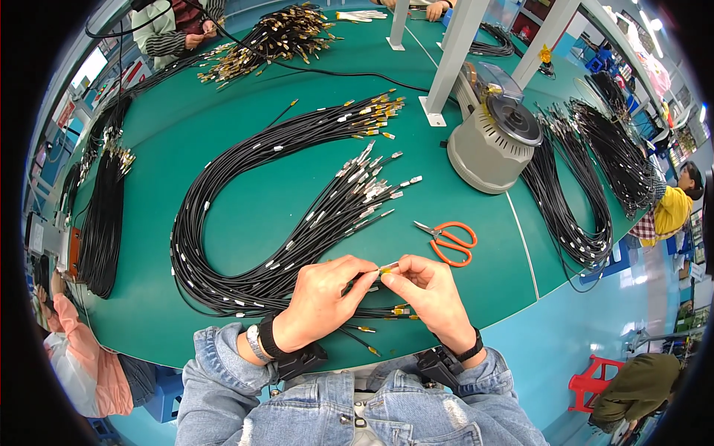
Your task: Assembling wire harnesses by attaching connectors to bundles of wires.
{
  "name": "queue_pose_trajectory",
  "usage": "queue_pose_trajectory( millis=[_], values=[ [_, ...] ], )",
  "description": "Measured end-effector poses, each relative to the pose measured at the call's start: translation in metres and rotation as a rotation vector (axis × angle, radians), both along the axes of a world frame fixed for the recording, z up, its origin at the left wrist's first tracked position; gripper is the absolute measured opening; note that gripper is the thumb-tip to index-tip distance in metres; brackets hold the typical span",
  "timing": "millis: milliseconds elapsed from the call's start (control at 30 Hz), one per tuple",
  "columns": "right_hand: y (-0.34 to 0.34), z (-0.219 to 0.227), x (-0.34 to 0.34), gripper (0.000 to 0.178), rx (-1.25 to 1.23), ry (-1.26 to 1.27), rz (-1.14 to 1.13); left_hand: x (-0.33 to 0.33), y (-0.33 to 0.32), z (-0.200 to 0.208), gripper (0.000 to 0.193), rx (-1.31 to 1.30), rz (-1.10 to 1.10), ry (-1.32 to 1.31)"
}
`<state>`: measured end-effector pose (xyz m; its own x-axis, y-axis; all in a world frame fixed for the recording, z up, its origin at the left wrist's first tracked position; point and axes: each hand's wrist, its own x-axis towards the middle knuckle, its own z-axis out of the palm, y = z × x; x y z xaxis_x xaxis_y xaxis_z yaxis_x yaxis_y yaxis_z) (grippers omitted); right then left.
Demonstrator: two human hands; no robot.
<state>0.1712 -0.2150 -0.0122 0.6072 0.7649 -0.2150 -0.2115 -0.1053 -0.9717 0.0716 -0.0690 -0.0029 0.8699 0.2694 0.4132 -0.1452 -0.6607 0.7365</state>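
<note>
Near the table's front edge, my left hand and my right hand meet fingertip to fingertip. Both pinch the end of a cable, where a small yellow piece shows between the thumbs. Most of that cable is hidden by my fingers. Behind and to the left lies a large curved bundle of black cables with white labels and yellow or silver ends. Several loose cable ends with yellow tips lie under and between my wrists. Scissors with orange handles rest just beyond my right hand.
A round grey tape dispenser stands beyond the scissors, beside white metal posts. More cable bundles lie at right, left and far back. A co-worker's hands are at the far left edge. A red stool stands on the floor.
</note>
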Motion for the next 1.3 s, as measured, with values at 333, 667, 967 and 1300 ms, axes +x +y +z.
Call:
queue_pose_trajectory(
  millis=[333, 667, 967, 1300],
  values=[
    [0.0, 0.0, 0.0, 0.008, 0.011, 0.003, -0.011, 0.0, -0.001, -0.003, 0.007, -0.003, -0.001, -0.023],
    [-0.004, 0.001, 0.005, 0.008, -0.036, 0.061, 0.052, 0.001, 0.004, -0.004, 0.01, 0.107, -0.074, -0.05],
    [-0.006, 0.013, 0.014, 0.01, -0.081, 0.02, 0.168, -0.005, 0.014, -0.004, 0.04, 0.615, -0.147, -0.157],
    [-0.007, 0.018, 0.013, 0.022, 0.067, 0.146, 0.164, -0.004, 0.013, -0.012, 0.042, 0.611, -0.032, -0.31]
  ],
)
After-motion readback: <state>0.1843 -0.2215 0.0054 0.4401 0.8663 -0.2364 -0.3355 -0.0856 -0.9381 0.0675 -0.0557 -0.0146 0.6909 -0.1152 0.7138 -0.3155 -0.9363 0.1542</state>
